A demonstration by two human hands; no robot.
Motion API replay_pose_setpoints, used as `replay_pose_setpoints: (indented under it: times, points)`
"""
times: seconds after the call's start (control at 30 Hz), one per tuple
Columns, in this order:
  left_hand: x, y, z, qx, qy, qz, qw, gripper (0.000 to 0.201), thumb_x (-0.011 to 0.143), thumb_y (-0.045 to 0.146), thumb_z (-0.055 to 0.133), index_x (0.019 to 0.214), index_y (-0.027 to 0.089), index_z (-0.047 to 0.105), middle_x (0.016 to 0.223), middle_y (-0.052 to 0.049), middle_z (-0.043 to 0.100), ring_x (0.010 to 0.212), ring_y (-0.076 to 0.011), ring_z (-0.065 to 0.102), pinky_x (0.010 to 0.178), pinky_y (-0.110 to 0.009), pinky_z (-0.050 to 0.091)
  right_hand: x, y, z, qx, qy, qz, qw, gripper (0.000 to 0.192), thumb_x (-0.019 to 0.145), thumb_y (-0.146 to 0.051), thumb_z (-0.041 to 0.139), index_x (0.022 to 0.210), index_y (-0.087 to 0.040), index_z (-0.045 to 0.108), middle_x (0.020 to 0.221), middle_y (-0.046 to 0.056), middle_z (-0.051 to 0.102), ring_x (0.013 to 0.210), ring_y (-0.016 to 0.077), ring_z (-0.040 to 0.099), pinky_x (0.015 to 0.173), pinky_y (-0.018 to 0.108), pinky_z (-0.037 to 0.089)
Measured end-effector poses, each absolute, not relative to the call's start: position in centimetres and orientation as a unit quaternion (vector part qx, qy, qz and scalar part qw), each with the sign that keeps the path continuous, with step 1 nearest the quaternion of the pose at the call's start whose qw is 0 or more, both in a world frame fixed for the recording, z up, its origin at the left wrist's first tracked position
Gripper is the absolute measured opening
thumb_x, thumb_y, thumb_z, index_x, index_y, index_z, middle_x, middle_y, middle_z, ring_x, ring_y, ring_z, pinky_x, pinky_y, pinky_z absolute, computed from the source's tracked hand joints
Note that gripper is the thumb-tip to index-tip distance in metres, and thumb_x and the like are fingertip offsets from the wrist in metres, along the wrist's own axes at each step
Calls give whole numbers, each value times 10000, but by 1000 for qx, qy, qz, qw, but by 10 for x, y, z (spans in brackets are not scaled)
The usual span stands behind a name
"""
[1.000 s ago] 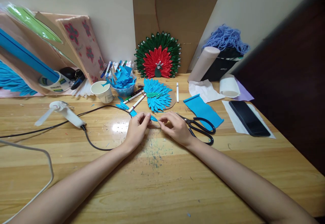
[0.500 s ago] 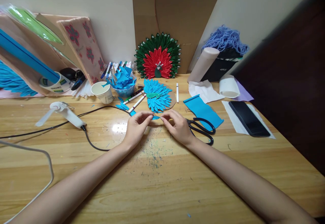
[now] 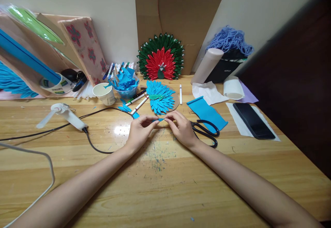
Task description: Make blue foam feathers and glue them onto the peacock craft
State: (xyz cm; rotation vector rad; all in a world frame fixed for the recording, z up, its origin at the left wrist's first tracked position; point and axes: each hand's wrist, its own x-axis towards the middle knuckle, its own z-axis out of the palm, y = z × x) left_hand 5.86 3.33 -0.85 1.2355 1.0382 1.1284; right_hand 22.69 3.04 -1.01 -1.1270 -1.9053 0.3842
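Note:
Between my two hands is a small blue paper petal [image 3: 161,119], pinched at both ends. My left hand [image 3: 141,130] closes thumb and fingers on its left end. The right end is between the thumb and finger of my right hand [image 3: 180,128]. Just beyond lies a round cardboard piece [image 3: 176,99] covered with layered blue petals [image 3: 161,100] and a green shape [image 3: 156,97] in the middle. Black-handled scissors [image 3: 207,131] rest beside my right hand, partly over a sheet of blue crepe paper [image 3: 205,112]. Loose blue petals [image 3: 125,108] lie beyond my left hand.
A tub of blue scraps [image 3: 126,85], a paper cup [image 3: 104,94] and several markers [image 3: 139,104] stand or lie at back left. A small white fan [image 3: 67,116] with a black cable is at left. A phone [image 3: 253,120] lies right; a red-green paper peacock [image 3: 160,57] leans against cardboard [image 3: 191,21].
My left fingers have slid slightly right along the petal, so less of it shows between the hands. The rest looks the same.

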Motion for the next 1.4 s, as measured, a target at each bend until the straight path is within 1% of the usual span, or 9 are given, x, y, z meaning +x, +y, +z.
replay_pose_setpoints:
  times: [0.13,0.4,0.5,0.67,0.83,1.0,1.13,1.4]
  points:
    - [58,34,-12,528,441,477,547,205,713,282,662,838,119,669,848,-91,692,757,-207,672,728,-351,554,227,30,-10,-455,-766,154,427,85,874,-186,470,866,-182,554,825,54,590,814,175,553,730,302,452]
    - [56,34,-14,577,480,464,470,181,732,309,641,822,160,692,843,-80,690,784,-200,658,729,-328,537,226,30,-10,-459,-766,152,424,79,878,-191,467,862,-183,544,822,54,583,802,173,548,727,301,447]
    - [55,34,-15,587,482,463,456,172,738,313,636,813,171,695,835,-75,689,781,-197,656,719,-321,533,226,30,-10,-462,-765,154,423,82,879,-195,465,860,-183,543,822,55,580,795,173,545,720,300,448]
    - [55,34,-17,573,485,469,465,192,735,330,635,822,169,690,838,-77,688,774,-196,656,717,-324,530,226,30,-11,-462,-762,157,425,84,881,-200,456,865,-193,539,825,54,578,806,180,547,726,310,451]
    - [56,35,-16,536,493,478,490,218,721,339,646,820,147,681,786,-74,683,734,-188,653,709,-326,529,226,30,-10,-471,-753,167,429,84,874,-211,462,867,-186,541,837,59,581,791,178,552,708,311,462]
    - [57,36,-11,510,477,501,511,221,732,329,635,833,132,631,781,-57,660,715,-161,632,673,-299,527,226,30,-10,-464,-748,174,441,81,872,-221,470,867,-188,545,824,50,572,757,162,552,687,292,470]
    - [56,38,-12,511,473,508,506,193,741,311,623,828,140,604,785,-41,643,736,-143,612,685,-277,509,226,29,-10,-461,-748,178,442,86,869,-225,477,871,-190,556,831,46,580,762,159,561,704,294,473]
    - [57,38,-11,518,478,525,477,171,738,272,622,849,154,566,755,-19,613,713,-126,597,673,-250,486,226,29,-11,-465,-749,194,431,104,876,-235,470,892,-196,565,853,51,587,792,167,564,715,312,482]
